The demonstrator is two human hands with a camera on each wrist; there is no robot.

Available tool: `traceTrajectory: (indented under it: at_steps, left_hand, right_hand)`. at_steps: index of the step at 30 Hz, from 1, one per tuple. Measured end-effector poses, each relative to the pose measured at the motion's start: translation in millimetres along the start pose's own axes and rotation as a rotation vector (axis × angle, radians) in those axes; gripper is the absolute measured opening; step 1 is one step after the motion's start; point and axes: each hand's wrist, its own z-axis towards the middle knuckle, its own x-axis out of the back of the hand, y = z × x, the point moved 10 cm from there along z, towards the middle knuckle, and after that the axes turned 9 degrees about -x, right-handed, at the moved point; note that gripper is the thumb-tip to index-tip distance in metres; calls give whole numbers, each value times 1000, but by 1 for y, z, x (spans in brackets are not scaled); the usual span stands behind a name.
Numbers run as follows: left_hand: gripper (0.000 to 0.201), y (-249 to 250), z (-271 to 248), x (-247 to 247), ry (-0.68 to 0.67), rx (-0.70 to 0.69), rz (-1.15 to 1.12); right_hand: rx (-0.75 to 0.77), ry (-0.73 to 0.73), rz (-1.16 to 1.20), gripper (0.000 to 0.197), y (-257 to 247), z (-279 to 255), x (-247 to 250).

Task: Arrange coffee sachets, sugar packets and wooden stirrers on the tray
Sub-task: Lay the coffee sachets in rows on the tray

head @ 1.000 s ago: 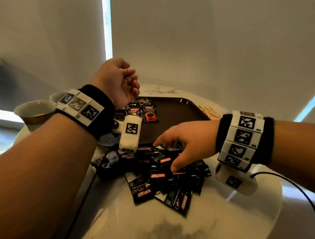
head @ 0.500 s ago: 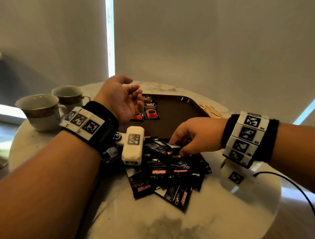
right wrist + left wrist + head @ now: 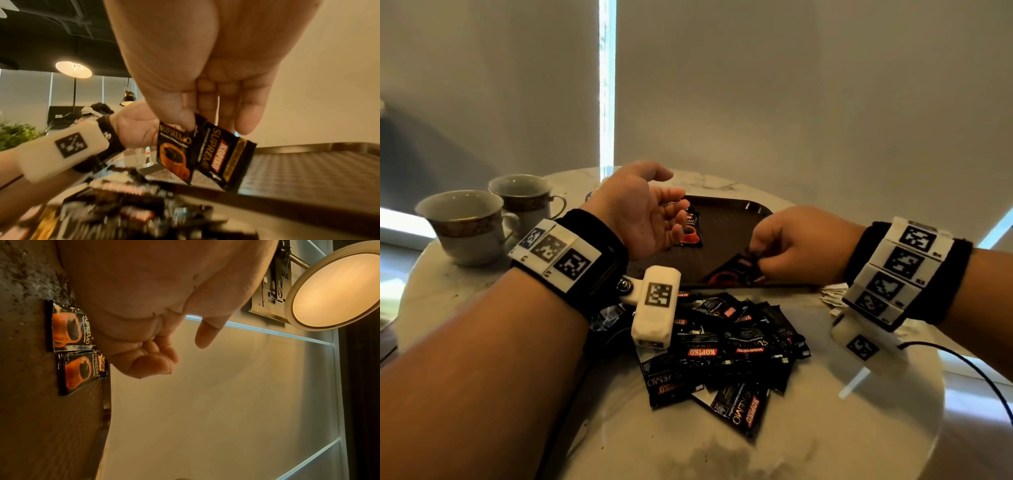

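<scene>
Right hand pinches two sachets, their tops hidden behind its thumb, above the tray; left hand hovers alongside, palm up, loosely curled, empty.

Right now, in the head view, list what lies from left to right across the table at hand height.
Two teacups → left hand → sachet on the tray → right hand pinching coffee sachets → white packets.
</scene>
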Motion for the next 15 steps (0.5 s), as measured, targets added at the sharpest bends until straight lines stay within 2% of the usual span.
traceTrajectory:
  at_steps: [4, 8, 10, 13, 15]
  left_hand:
    - [31, 0, -5, -5, -23, 18, 5]
    - [33, -6, -9, -11, -61, 59, 27]
    - [51, -7, -11, -14, -93, 87, 41]
    - [100, -11, -18, -28, -178, 133, 17]
    - [105, -10, -22, -41, -258, 103, -1]
  right_hand:
    - [-67, 168, 209, 14, 10, 3, 38]
    - [-81, 182, 554, 18, 9, 4, 50]
    - [-85, 233, 642, 16, 8, 6, 54]
    - [-49, 418, 550, 8, 3, 8, 67]
    - [14, 476, 459, 10, -12, 10, 67]
